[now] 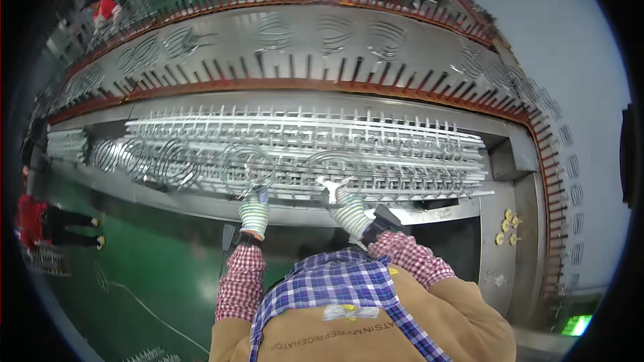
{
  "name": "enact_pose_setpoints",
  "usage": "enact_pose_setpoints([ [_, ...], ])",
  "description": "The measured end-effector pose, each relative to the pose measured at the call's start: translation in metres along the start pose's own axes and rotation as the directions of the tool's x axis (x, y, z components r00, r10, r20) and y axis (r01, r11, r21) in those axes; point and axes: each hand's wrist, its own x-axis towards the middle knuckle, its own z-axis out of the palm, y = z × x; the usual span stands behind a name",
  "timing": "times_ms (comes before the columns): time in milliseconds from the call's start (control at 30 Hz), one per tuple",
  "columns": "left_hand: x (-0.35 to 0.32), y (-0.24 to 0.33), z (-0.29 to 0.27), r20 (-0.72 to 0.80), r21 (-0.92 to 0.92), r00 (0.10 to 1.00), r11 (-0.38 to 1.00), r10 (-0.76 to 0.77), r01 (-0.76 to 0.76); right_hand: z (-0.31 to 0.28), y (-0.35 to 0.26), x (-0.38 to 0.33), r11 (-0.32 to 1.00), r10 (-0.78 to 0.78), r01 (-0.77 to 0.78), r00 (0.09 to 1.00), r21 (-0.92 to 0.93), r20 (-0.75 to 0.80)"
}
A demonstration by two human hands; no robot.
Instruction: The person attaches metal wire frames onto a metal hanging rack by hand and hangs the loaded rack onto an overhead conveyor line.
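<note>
Both my hands wear striped knit gloves. My left hand grips the lower edge of a round wire coil lying against a long metal rack of wire parts. My right hand holds a second wire coil at the rack's front edge, fingers closed around the wire. More wire coils lie in a row to the left on the same rack. My checked sleeves and tan apron fill the bottom of the view.
Behind the rack runs a conveyor with upright slots and an orange edge, carrying flat wire coils. A green floor lies at lower left, where a person in red stands. A metal panel with yellow knobs is at the right.
</note>
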Motion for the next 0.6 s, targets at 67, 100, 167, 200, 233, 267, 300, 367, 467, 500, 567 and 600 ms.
enact_pose_setpoints([
  [67, 0.005, -0.021, 0.025, -0.310, 0.193, 0.845, 0.899, 0.437, -0.394, 0.050, 0.036, 0.014, 0.945, 0.042, -0.049, 0.999, -0.323, -0.029],
  [100, 0.002, -0.028, 0.025, -0.282, 0.087, 0.905, 0.948, 0.318, -0.306, 0.030, 0.008, 0.011, 0.853, -0.107, 0.095, 0.994, -0.513, 0.007],
  [167, -0.002, -0.043, 0.033, -0.263, -0.140, 0.951, 0.969, 0.162, -0.204, -0.021, -0.045, 0.002, 0.689, -0.221, 0.185, 0.974, -0.701, 0.039],
  [200, 0.001, -0.053, 0.043, -0.282, -0.255, 0.953, 0.949, 0.109, -0.184, -0.028, -0.055, 0.001, 0.890, -0.063, 0.095, 0.994, -0.446, 0.086],
  [233, -0.002, -0.027, 0.033, -0.263, -0.271, 0.960, 0.948, 0.093, -0.167, -0.036, -0.053, 0.001, 0.986, 0.087, -0.062, 0.984, -0.154, 0.158],
  [267, -0.009, -0.003, 0.017, -0.252, -0.279, 0.965, 0.950, 0.068, -0.140, -0.041, -0.049, 0.001, 0.962, 0.176, -0.222, 0.949, 0.157, 0.263],
  [300, -0.006, -0.008, 0.024, -0.308, -0.208, 0.946, 0.964, 0.096, -0.166, -0.023, -0.026, -0.005, 0.966, -0.022, -0.030, 0.980, 0.258, 0.198],
  [367, -0.006, -0.006, 0.029, -0.330, -0.203, 0.941, 0.968, 0.074, -0.147, -0.045, -0.017, -0.004, 0.828, -0.073, -0.154, 0.924, 0.540, 0.376],
  [467, -0.005, -0.003, 0.030, -0.228, -0.187, 0.973, 0.982, -0.046, 0.002, -0.177, -0.034, -0.006, 0.724, -0.093, -0.383, 0.770, 0.574, 0.631],
  [500, 0.001, -0.006, 0.041, -0.320, -0.199, 0.946, 0.980, -0.059, -0.007, -0.184, 0.000, -0.005, 0.788, -0.057, -0.221, 0.902, 0.574, 0.427],
  [567, -0.001, 0.007, 0.046, -0.439, -0.325, 0.891, 0.945, -0.118, -0.035, -0.220, 0.054, -0.003, 0.848, 0.067, -0.139, 0.985, 0.511, 0.157],
  [600, 0.006, -0.006, 0.051, -0.431, -0.235, 0.871, 0.961, -0.236, 0.144, -0.252, 0.074, 0.002, 0.843, 0.167, -0.205, 0.979, 0.497, 0.120],
])
